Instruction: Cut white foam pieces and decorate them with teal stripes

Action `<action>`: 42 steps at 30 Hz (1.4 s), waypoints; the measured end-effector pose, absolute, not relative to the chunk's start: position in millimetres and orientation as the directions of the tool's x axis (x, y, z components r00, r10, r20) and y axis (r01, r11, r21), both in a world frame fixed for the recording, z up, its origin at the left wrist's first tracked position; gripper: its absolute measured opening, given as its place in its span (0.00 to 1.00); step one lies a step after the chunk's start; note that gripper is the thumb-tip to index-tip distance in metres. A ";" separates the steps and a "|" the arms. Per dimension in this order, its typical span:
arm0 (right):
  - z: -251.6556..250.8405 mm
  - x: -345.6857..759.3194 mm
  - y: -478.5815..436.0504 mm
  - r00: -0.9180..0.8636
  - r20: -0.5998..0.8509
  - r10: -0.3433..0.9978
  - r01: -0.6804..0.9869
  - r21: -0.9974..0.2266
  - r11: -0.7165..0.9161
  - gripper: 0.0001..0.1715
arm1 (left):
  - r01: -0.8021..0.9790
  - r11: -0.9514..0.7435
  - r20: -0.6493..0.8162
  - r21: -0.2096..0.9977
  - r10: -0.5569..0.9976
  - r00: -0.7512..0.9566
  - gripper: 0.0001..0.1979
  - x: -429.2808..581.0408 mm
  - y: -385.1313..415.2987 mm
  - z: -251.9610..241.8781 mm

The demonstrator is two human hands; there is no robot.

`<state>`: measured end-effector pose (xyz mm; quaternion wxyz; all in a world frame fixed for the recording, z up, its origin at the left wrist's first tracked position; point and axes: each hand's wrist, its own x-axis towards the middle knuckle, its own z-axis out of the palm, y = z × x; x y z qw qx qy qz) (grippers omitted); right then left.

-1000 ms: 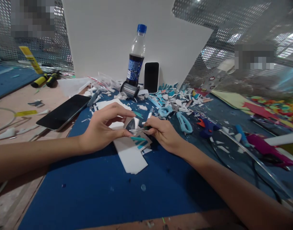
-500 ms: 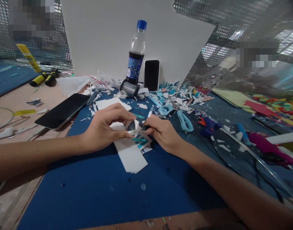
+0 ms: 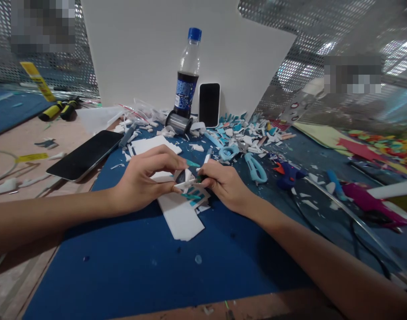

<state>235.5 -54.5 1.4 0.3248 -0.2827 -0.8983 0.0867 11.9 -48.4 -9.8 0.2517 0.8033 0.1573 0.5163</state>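
Note:
My left hand (image 3: 141,178) pinches a small white and dark piece (image 3: 184,179) between thumb and fingers, just above a white foam sheet (image 3: 181,216) on the blue mat (image 3: 140,262). My right hand (image 3: 225,184) is closed round a thin pen-like tool (image 3: 207,156) whose tip meets that piece. Small teal strips (image 3: 194,195) lie on the sheet under both hands.
A cola bottle (image 3: 186,75) and an upright phone (image 3: 209,104) stand against a white board (image 3: 140,49). Another phone (image 3: 85,154) lies at left. Blue scissors (image 3: 255,168), a glue gun (image 3: 288,173), foam scraps (image 3: 246,133) and cables crowd the right side.
Both hands stay together over the white sheet. The small piece has dropped slightly and tilted between the fingers. The view has shifted a little.

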 end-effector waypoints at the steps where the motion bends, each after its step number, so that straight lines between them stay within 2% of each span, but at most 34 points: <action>1: 1.1 235.0 -54.9 -0.628 0.533 0.567 0.453 -0.342 0.823 0.28 | 0.003 -0.825 0.748 0.565 0.514 0.419 0.15 12.1 -47.9 -10.1; 7: -0.7 231.4 -56.5 -0.619 0.536 0.574 0.442 -0.367 0.819 0.27 | 0.034 -0.832 0.734 0.553 0.507 0.452 0.15 11.2 -48.2 -10.9; 11: 0.4 231.0 -56.5 -0.598 0.567 0.567 0.441 -0.358 0.823 0.27 | 0.030 -0.777 0.671 0.629 0.563 0.483 0.15 11.0 -51.3 -7.9; 13: 0.5 232.6 -55.8 -0.578 0.594 0.560 0.440 -0.352 0.827 0.26 | 0.024 -0.717 0.607 0.697 0.607 0.514 0.20 11.7 -52.4 -5.5; 16: -0.4 235.5 -54.4 -0.566 0.611 0.553 0.452 -0.330 0.828 0.22 | 0.019 -0.630 0.519 0.776 0.657 0.547 0.34 12.8 -52.5 -3.5; 17: -0.6 236.2 -54.1 -0.568 0.611 0.551 0.456 -0.324 0.829 0.22 | 0.016 -0.608 0.501 0.794 0.669 0.548 0.35 13.0 -52.2 -3.4; 22: 0.8 236.2 -54.1 -0.573 0.601 0.557 0.463 -0.323 0.825 0.24 | -0.007 -0.543 0.462 0.840 0.708 0.533 0.25 13.1 -52.0 -4.0; 26: 2.0 238.2 -52.5 -0.561 0.602 0.568 0.476 -0.327 0.817 0.24 | -0.028 -0.509 0.452 0.860 0.737 0.502 0.23 13.1 -55.1 -1.2; 35: 0.0 243.3 -46.4 -0.562 0.599 0.571 0.482 -0.324 0.814 0.22 | -0.075 -0.591 0.559 0.803 0.704 0.437 0.21 12.2 -50.7 -4.2; 42: 1.2 241.3 -50.4 -0.550 0.588 0.593 0.506 -0.330 0.797 0.22 | -0.087 -0.597 0.574 0.797 0.707 0.413 0.22 13.5 -49.9 -4.7</action>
